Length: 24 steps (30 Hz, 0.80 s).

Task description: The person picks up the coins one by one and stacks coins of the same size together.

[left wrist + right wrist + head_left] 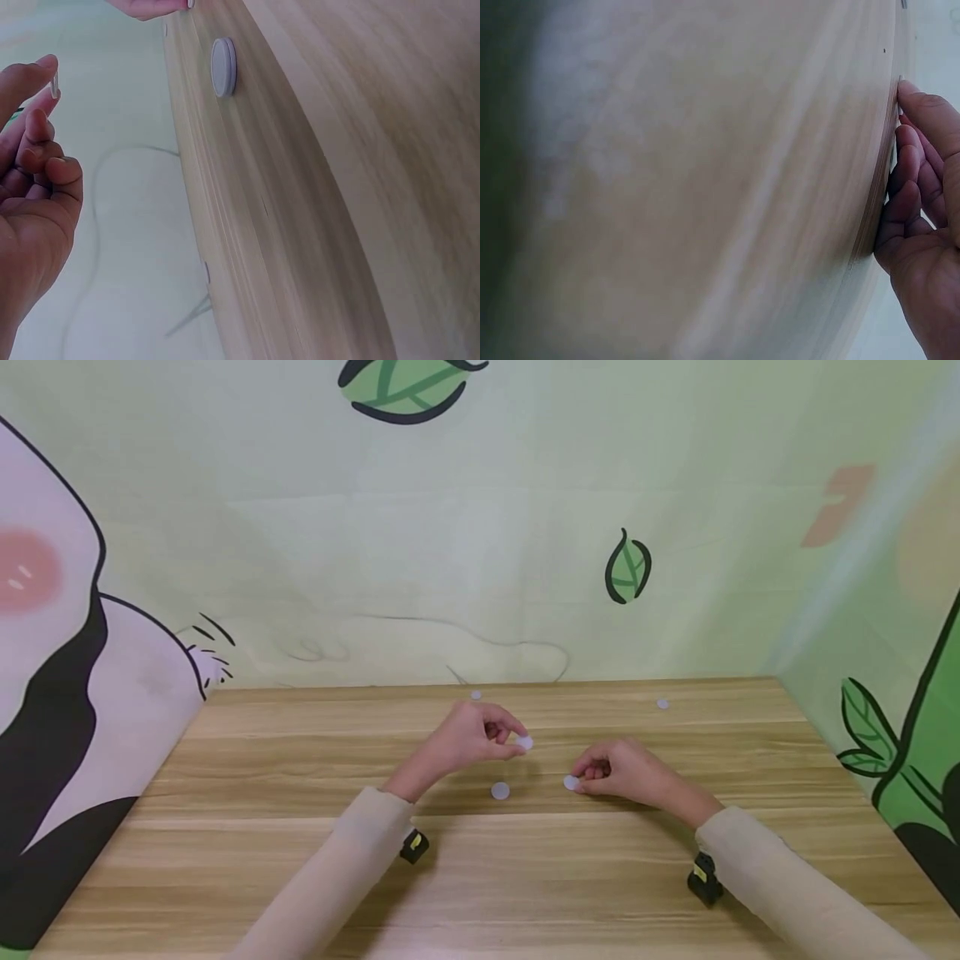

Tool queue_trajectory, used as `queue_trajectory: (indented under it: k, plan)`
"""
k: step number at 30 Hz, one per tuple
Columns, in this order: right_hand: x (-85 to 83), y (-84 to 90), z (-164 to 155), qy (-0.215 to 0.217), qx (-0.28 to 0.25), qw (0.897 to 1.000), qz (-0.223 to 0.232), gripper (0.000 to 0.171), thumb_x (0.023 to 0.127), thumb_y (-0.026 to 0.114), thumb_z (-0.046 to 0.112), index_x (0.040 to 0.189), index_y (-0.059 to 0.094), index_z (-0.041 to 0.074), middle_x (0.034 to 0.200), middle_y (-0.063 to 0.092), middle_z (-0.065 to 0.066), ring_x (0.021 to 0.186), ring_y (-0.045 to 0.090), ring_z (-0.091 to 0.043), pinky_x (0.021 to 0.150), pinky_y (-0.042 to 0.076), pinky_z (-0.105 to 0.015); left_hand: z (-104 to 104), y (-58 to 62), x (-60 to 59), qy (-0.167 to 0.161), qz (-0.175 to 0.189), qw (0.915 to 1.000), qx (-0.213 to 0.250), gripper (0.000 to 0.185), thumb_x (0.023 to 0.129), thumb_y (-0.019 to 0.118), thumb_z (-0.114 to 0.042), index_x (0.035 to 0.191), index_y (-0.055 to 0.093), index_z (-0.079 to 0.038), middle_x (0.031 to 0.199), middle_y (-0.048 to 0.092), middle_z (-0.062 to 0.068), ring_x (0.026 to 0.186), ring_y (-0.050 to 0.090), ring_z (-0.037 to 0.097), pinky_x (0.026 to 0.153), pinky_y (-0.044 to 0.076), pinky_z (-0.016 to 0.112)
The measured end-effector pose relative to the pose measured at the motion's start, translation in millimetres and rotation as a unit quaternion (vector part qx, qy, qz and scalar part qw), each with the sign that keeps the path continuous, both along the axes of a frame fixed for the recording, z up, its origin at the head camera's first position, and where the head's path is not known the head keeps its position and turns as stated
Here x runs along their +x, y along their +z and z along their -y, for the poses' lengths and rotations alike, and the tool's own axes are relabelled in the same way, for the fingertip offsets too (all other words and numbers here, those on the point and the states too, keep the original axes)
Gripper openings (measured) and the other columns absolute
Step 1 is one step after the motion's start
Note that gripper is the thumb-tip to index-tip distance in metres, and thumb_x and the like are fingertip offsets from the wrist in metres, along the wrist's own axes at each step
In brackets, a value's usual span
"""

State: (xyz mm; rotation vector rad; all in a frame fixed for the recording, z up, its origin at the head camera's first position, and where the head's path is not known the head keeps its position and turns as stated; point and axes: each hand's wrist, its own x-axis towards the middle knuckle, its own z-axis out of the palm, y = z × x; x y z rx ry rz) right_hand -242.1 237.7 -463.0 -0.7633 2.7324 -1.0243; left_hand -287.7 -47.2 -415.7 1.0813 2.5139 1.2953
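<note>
My left hand (474, 737) pinches a small white disc (524, 742) between thumb and forefinger, raised over the wooden table; in the left wrist view that disc (55, 84) shows edge-on. Low at the tabletop, my right hand (628, 768) has another white disc (572, 782) pinched at its thumb and fingertips. Between the hands and slightly nearer to me lies a white round piece (500, 791). From the left wrist this piece (223, 67) looks thick, with a line round its edge like two layers.
Toward the table's back edge lie two more white discs, one behind the left hand (476, 695) and one at the right (662, 703). A printed cloth backdrop (300, 543) rises behind the wooden table (247, 760). Black wrist cameras hang under both sleeves.
</note>
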Motion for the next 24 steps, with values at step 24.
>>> queue_trajectory:
  k: [24]
  plan:
    - [-0.2,-0.5,0.2,-0.006,0.006,1.000,0.001,0.013,0.089,0.081,0.025,0.096,0.079,0.015,0.080,0.067,0.011,0.073,0.059,-0.006,0.066,0.051,-0.024,-18.6,-2.4,1.5,-0.023,0.010,0.9997,0.007,0.015,0.085,0.084,-0.015,0.097,0.079,-0.006,0.070,0.056,-0.004,0.062,0.045,0.005,0.059,0.037,0.020]
